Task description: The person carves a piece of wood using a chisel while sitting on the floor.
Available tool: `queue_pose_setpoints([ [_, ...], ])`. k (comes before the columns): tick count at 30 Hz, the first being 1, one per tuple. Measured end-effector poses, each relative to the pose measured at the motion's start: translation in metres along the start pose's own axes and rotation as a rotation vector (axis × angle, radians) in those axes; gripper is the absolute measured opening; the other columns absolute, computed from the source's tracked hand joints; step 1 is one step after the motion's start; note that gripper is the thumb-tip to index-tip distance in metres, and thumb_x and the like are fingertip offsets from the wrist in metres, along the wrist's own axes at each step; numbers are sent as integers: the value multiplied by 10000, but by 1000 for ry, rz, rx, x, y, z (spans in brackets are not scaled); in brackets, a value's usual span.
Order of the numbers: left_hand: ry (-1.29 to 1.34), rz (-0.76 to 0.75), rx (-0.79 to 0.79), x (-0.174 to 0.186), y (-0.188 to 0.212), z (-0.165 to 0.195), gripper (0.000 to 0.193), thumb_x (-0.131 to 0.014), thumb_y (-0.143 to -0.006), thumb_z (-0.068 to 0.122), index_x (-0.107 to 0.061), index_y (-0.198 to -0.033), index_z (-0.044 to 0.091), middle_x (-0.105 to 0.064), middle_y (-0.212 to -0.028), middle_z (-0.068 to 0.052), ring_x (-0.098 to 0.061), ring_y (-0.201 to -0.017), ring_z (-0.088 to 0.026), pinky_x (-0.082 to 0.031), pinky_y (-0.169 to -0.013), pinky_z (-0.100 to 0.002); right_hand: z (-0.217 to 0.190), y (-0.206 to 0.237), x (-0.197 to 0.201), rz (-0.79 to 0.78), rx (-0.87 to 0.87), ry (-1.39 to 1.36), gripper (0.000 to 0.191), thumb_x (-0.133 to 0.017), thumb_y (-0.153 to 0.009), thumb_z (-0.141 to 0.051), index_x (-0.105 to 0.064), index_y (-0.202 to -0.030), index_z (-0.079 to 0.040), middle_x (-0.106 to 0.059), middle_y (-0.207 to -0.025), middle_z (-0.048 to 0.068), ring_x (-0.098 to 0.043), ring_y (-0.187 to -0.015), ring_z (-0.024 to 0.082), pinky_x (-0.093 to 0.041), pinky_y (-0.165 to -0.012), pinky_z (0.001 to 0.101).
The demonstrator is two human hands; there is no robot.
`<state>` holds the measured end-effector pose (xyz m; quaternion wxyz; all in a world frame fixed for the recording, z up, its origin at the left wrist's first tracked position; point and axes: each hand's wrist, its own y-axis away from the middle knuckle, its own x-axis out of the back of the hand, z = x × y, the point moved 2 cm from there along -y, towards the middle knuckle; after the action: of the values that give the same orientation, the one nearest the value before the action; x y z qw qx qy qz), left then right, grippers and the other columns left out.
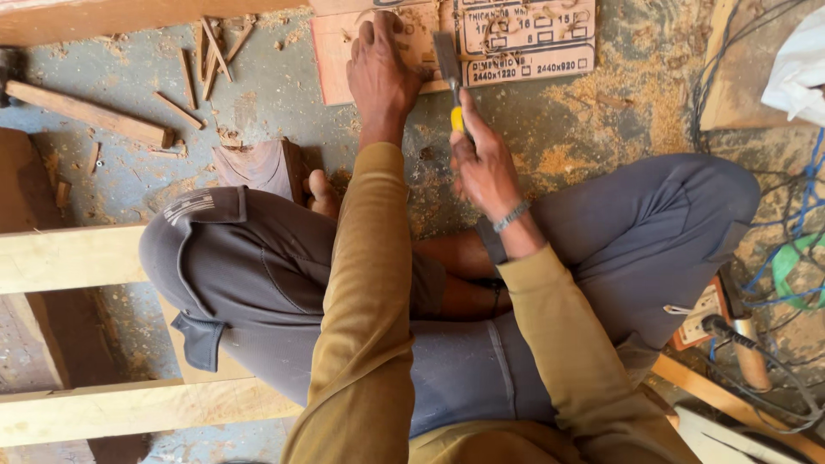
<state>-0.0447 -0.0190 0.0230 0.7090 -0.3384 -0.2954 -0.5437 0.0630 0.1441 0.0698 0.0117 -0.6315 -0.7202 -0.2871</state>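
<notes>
The person sits cross-legged on the floor (601, 129), which is dusted with sawdust and wood chips. The landmark here is the flat reddish wooden board (339, 51) lying on the floor in front of the knees. The left hand (381, 73) rests palm-down on that board, fingers spread and pressing flat, gripping nothing. Just beside it, the right hand (483, 163) is closed around the yellow handle of a chisel (449, 69), whose flat steel blade points away from the body and reaches onto the board's near edge beside the left hand's fingers. A printed label sheet (524, 39) lies on the board beyond the blade. To the left of the board, thin wood offcuts (210, 56) are scattered, and a dark curved wooden block (258, 167) sits nearer the left knee. Well right of the board, tangled cables (773, 258) lie beside a power strip (700, 314).
</notes>
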Motion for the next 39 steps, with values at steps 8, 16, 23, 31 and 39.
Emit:
queue_pose_setpoints([
  [8, 28, 23, 3, 5, 1, 5, 746, -1007, -524, 309, -511, -1070, 200, -617, -1029, -44, -628, -992, -305, -513, -796, -476, -12, -14, 4, 3, 37, 77, 624, -512, -1096, -174, -229, -1634, -318, -668, -978, 90, -570, -523, 87, -571, -425, 236],
  [16, 18, 26, 12, -3, 3, 1, 784, -1012, -535, 404, -509, -1099, 196, -627, -1057, -26, -622, -1008, -280, -516, -805, -461, -18, -15, 3, -66, -93, -554, 621, -521, -1089, -203, -322, -1672, -276, -648, -806, 53, -563, -509, 79, -512, -400, 247],
  [23, -3, 12, 29, -5, 2, 2, 802, -1001, -497, 455, -516, -1086, 209, -624, -1038, -17, -617, -1011, -264, -508, -806, -452, -22, 11, 35, 17, 1, -812, 590, -504, -1094, -188, -300, -1649, -195, -656, -834, 68, -595, -544, 102, -540, -433, 255],
  [31, 8, 28, -5, -2, 3, 0, 818, -1019, -529, 450, -502, -1111, 199, -630, -1042, -20, -621, -1018, -292, -501, -808, -488, -11, 56, 26, 39, 42, -154, 690, -560, -1040, -43, -276, -1639, -233, -658, -928, 27, -612, -597, 75, -593, -489, 234],
  [39, 36, 79, -73, 2, 6, 2, 748, -999, -589, 284, -488, -1129, 201, -618, -1043, -43, -625, -986, -331, -498, -779, -513, -6, 67, 7, -10, 33, -186, 695, -595, -1025, -28, -330, -1630, -244, -632, -891, 28, -585, -555, 71, -537, -465, 241],
])
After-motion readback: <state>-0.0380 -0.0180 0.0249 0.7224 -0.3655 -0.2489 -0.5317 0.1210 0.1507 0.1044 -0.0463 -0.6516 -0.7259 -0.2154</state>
